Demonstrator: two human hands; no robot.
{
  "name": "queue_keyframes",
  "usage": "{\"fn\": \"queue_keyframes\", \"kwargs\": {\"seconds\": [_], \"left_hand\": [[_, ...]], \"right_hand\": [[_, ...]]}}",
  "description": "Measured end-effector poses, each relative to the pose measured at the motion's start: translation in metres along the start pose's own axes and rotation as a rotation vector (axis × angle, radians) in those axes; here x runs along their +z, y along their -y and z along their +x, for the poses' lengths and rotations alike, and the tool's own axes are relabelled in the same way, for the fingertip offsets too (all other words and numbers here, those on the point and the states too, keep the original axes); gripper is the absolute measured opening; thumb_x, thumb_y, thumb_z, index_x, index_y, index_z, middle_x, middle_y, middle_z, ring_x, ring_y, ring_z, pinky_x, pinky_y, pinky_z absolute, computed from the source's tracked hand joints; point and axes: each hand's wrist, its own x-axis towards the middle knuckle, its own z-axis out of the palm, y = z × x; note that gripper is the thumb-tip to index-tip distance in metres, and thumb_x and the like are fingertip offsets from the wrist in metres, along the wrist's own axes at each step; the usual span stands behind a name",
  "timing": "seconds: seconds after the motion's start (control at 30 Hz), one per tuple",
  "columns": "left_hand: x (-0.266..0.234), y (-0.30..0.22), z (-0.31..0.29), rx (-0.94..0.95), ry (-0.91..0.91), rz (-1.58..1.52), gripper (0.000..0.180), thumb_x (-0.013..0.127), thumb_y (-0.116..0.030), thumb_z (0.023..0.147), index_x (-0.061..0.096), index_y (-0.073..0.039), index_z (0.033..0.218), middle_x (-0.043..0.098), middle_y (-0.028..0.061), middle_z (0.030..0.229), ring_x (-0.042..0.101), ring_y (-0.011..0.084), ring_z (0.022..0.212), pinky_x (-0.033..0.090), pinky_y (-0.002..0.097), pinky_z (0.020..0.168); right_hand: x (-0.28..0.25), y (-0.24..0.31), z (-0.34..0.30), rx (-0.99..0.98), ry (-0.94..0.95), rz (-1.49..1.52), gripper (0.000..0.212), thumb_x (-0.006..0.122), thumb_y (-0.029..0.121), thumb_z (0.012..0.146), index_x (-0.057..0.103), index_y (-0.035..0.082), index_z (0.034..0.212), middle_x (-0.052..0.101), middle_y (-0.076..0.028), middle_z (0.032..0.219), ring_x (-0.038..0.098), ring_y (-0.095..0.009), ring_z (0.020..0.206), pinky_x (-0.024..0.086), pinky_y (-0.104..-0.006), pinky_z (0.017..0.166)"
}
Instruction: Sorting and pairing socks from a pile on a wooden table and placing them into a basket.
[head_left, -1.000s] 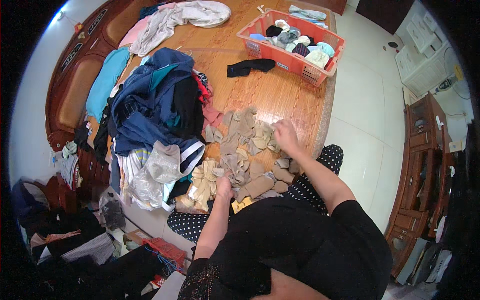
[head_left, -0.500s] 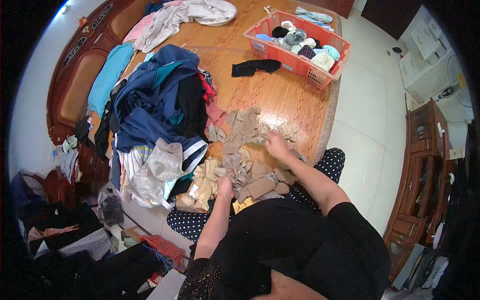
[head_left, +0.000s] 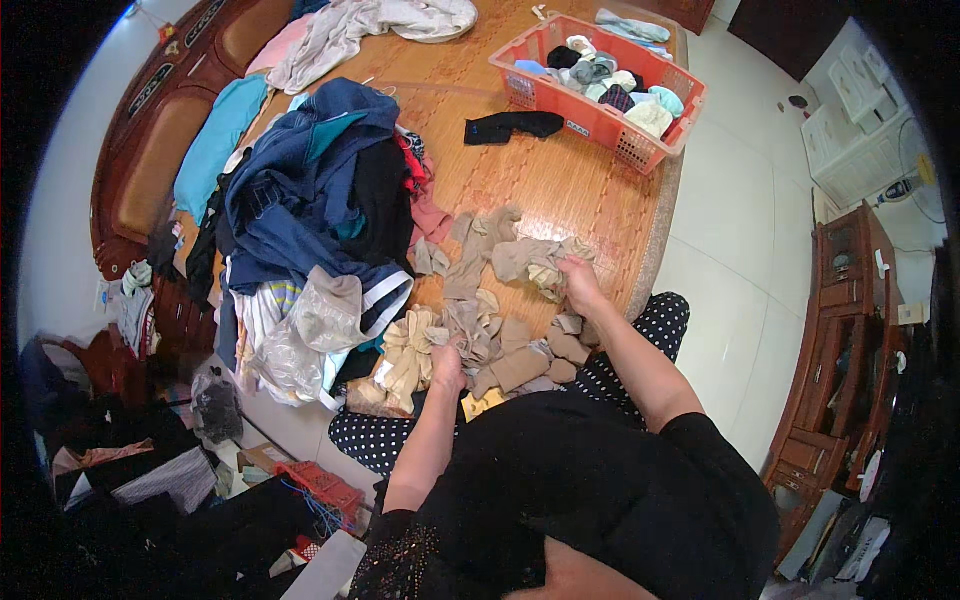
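Observation:
Several beige and tan socks [head_left: 515, 370] lie in a loose heap on the bed before me. My right hand [head_left: 582, 285] is closed on a beige sock [head_left: 545, 270] at the heap's far right side, and the fabric hangs off to the left of the fingers. Closer to my body, my left hand [head_left: 449, 370] is closed at the heap's left, with a bit of greyish-beige sock showing at its fingertips. Beside it lies a bunch of cream-yellow socks [head_left: 405, 355]. One long tan sock [head_left: 480, 250] stretches away from the heap's middle.
A pile of clothes [head_left: 310, 200] with dark blue fabric rises on the left. At the far right stands a coral plastic basket [head_left: 600, 115] of rolled socks, with a black sock [head_left: 512, 127] in front. A crumpled clear plastic bag [head_left: 305, 345] rests against the pile.
My right hand has moved slightly right and nearer, and the beige sock in it now shows more fully. My left hand has shifted slightly nearer, staying beside the cream-yellow bunch.

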Motion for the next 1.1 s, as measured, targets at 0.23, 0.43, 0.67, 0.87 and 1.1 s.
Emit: {"fn": "queue_keyframes", "kwargs": {"seconds": [0.23, 0.43, 0.67, 0.87, 1.1], "left_hand": [[-0.004, 0.005, 0.004, -0.036, -0.015, -0.004, 0.035, 0.053, -0.006, 0.075, 0.053, 0.001, 0.109, 0.061, 0.0143, 0.096, 0.062, 0.0303, 0.085, 0.051, 0.0470, 0.078], [-0.008, 0.004, 0.006, -0.087, 0.005, -0.038, 0.036, 0.055, -0.003, 0.070, 0.054, 0.000, 0.106, 0.060, 0.0092, 0.093, 0.060, 0.0249, 0.082, 0.049, 0.0400, 0.073], [0.007, -0.005, -0.005, -0.035, -0.012, -0.039, 0.033, 0.056, -0.004, 0.073, 0.054, 0.001, 0.105, 0.061, 0.0103, 0.091, 0.062, 0.0259, 0.080, 0.050, 0.0411, 0.073], [0.019, -0.021, 0.007, -0.109, 0.062, -0.101, 0.031, 0.057, -0.007, 0.077, 0.055, 0.002, 0.107, 0.062, 0.0108, 0.095, 0.063, 0.0251, 0.081, 0.052, 0.0415, 0.073], [0.081, -0.078, 0.012, -0.069, 0.345, -0.198, 0.032, 0.055, -0.017, 0.085, 0.053, -0.004, 0.114, 0.061, 0.0107, 0.105, 0.060, 0.0235, 0.095, 0.050, 0.0404, 0.082]], "right_hand": [[-0.019, 0.001, 0.009, -0.087, 0.038, -0.603, 0.017, 0.056, 0.012, 0.080, 0.059, 0.003, 0.094, 0.058, -0.008, 0.092, 0.057, -0.022, 0.089, 0.047, -0.0340, 0.078], [-0.027, -0.007, 0.014, -0.671, -0.327, -1.016, 0.024, 0.053, 0.004, 0.074, 0.058, 0.000, 0.097, 0.054, -0.019, 0.101, 0.051, -0.035, 0.097, 0.042, -0.0388, 0.086], [-0.008, 0.003, 0.013, -0.975, -0.041, -1.208, 0.029, 0.056, 0.001, 0.069, 0.060, 0.004, 0.098, 0.054, -0.017, 0.099, 0.050, -0.034, 0.097, 0.040, -0.0412, 0.086], [0.003, 0.005, 0.017, -0.817, 0.137, -1.443, 0.017, 0.056, 0.008, 0.073, 0.063, 0.005, 0.088, 0.057, -0.016, 0.089, 0.051, -0.033, 0.093, 0.041, -0.0413, 0.082], [-0.008, 0.005, 0.024, -0.855, -0.071, -1.054, 0.016, 0.056, 0.014, 0.077, 0.063, 0.000, 0.080, 0.059, -0.018, 0.078, 0.056, -0.034, 0.078, 0.045, -0.0421, 0.072]]}}
